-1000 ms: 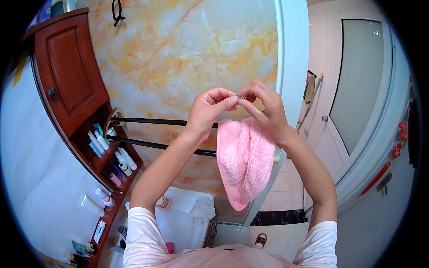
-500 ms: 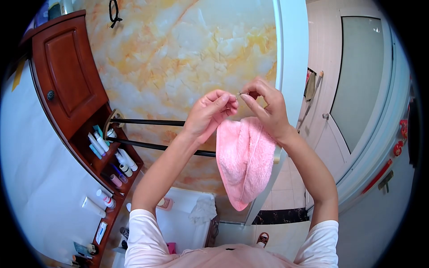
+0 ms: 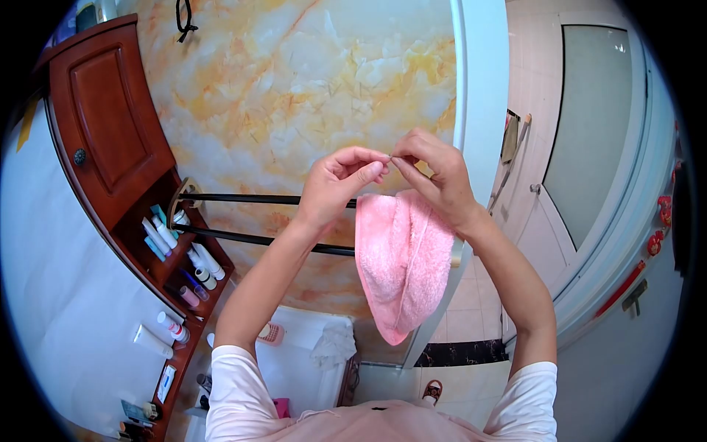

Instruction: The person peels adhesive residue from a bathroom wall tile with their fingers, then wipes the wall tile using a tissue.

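Bringing my fingertips together at the centre of the frame, I have my left hand (image 3: pixel 335 184) and right hand (image 3: pixel 440 173) meeting just above the pink towel (image 3: pixel 405 269). My right thumb and forefinger are drawn into a pinch; whatever may sit between them is too small to tell. My left fingers curl loosely, the forefinger reaching to the right fingertips and the thumb a little apart from it, and I cannot tell whether they grasp anything. The towel hangs folded over the two black bars (image 3: pixel 247 198), right of centre, its lower end narrowing to a rounded tip. Behind it all is a marbled wall (image 3: pixel 317 88). A brown cabinet (image 3: pixel 112 110) fills the upper left, with bottles (image 3: pixel 159 234) on the shelves below it. At the lower middle, a crumpled white cloth (image 3: pixel 333 346) lies at the edge of a white basin (image 3: pixel 291 379).
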`<state>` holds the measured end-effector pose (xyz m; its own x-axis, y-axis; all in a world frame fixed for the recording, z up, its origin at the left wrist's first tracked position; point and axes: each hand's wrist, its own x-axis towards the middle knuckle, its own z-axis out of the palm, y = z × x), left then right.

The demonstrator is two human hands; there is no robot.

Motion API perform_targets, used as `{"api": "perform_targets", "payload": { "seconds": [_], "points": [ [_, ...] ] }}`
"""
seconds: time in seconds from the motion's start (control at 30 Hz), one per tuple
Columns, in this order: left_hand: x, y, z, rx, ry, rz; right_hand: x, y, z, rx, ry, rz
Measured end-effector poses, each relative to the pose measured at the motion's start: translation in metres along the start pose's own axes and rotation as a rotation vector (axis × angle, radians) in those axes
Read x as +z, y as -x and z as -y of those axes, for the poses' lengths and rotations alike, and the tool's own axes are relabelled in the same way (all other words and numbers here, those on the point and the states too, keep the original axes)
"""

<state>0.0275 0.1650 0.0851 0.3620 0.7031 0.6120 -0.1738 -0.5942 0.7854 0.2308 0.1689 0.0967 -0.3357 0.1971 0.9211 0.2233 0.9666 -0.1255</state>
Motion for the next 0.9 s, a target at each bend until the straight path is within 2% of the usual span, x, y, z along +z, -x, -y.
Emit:
{"api": "perform_targets", "payload": {
  "seconds": [0.07, 0.17, 0.27, 0.47, 0.67, 0.77, 0.9],
  "points": [
    [0.003, 0.004, -0.006, -0.019, -0.085, -0.03, 0.002, 0.0, -0.001, -0.026, -0.012, 0.0],
    [0.0, 0.005, -0.005, 0.101, -0.34, 0.015, 0.004, 0.001, 0.001, -0.016, -0.023, -0.021],
    [0.0, 0.007, -0.006, 0.224, -0.453, 0.082, 0.003, 0.002, 0.002, -0.001, 0.011, -0.047],
    [0.005, 0.013, -0.007, -0.029, -0.054, 0.103, 0.003, 0.002, 0.002, 0.0, 0.046, -0.093],
    [-0.004, 0.012, -0.005, -0.098, 0.104, 0.145, 0.003, 0.003, 0.004, -0.043, 0.066, -0.113],
    [-0.014, 0.013, 0.003, -0.129, 0.27, 0.128, -0.002, 0.004, 0.001, 0.026, 0.046, -0.137],
    [-0.017, 0.014, 0.001, -0.114, 0.197, 0.097, 0.004, 0.002, 0.001, -0.046, 0.061, -0.088]
  ]
}}
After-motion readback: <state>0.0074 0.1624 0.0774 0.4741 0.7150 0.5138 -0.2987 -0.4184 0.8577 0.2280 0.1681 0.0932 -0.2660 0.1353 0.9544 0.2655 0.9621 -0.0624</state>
